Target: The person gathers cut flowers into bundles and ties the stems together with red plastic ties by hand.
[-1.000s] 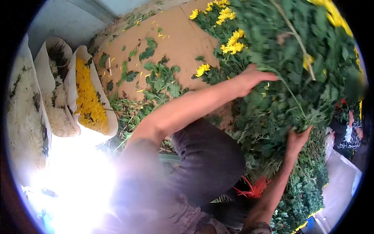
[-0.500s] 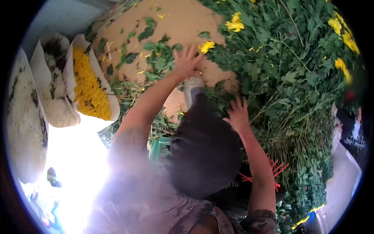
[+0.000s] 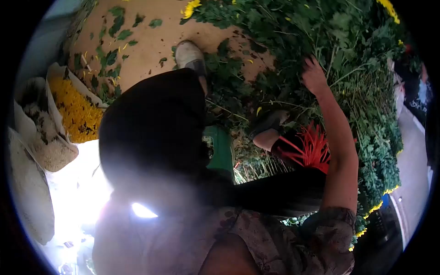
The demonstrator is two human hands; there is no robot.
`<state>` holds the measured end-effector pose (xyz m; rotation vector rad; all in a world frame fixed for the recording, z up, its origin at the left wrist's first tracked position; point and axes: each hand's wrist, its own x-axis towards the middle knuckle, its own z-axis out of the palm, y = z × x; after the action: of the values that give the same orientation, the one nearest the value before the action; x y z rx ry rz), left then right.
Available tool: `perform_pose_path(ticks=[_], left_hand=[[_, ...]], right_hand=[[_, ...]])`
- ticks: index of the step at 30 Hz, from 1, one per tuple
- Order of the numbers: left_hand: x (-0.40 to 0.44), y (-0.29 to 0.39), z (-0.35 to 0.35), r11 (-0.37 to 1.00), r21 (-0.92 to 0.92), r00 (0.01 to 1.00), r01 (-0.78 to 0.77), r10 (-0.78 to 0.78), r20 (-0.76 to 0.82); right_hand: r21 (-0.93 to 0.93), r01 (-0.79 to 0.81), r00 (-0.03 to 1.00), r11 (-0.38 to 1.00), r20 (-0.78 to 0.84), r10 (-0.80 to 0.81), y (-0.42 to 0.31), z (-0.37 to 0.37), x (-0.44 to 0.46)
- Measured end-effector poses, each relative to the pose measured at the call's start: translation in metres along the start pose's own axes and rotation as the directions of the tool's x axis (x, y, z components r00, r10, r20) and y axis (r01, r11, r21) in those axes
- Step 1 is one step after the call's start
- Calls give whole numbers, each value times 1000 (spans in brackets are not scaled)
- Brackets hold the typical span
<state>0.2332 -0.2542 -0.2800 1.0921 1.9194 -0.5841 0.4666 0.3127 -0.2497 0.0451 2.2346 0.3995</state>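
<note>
My right hand [image 3: 314, 77] is in among the leafy green stems of a large chrysanthemum heap [image 3: 341, 98]. Its fingers look curled together against the foliage, and what they hold, if anything, is hidden. My left hand is out of view. A yellow chrysanthemum bloom [image 3: 190, 8] lies at the heap's far left edge. Close to my right forearm is a bunch of red ties [image 3: 314, 149], by my bent leg.
White sacks at the left hold yellow petals [image 3: 75, 112] and a pale material [image 3: 50, 153]. A green stool [image 3: 219, 149] stands between my legs. Loose leaves [image 3: 110, 57] litter the brown floor [image 3: 151, 41]. My shoes [image 3: 189, 56] rest among cut greenery. Bright glare covers the lower left.
My left hand has left the view. The right hand has moved farther into the heap, its spread fingers now curled. My legs have parted, and more of the stool and red ties shows.
</note>
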Motion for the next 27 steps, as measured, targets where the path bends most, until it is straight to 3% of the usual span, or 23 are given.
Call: perform_pose_path(ticks=[1,7,9,11,13,15,16,18,19,21,25,27], left_hand=[[-2,19,-2,997,-66,1000,-25,25,9],[28,95,-21,953,-286,982,-105,144,120],[47,90,-18,961,-272,966,-43,109,233],[51,88,6,690,-722,998,-60,18,-65],[57,103,-48,939,-302,986,-167,149,-80],[76,130,-85,928,-281,963,-245,199,-181],[84,143,-101,924,-328,979,-196,162,-127],[97,150,-107,885,-409,971,-223,166,-170],[97,146,-117,885,-406,970,-226,164,-182],[82,112,-136,920,-338,976,-200,156,-153],[87,86,-165,943,-272,969,-193,139,-206],[79,113,-154,937,-276,958,-212,143,-249]], right_hand=[[202,-22,995,979,-91,41,1,-3,6],[284,92,993,954,-98,-66,12,10,19],[321,80,996,944,16,-90,2,4,18],[467,286,937,837,-320,-141,-17,4,14],[480,292,951,828,-235,-200,-27,0,16],[476,285,958,832,-109,-266,-33,0,7],[470,261,963,843,-68,-261,-33,3,0],[499,241,970,832,-119,-210,-25,-7,-25],[473,206,978,857,-117,-171,-17,-18,-36],[645,140,983,751,-2,-181,-18,-33,-61],[691,88,996,717,-58,-67,-19,-51,-89],[682,9,976,731,152,-154,-35,-63,-84]])
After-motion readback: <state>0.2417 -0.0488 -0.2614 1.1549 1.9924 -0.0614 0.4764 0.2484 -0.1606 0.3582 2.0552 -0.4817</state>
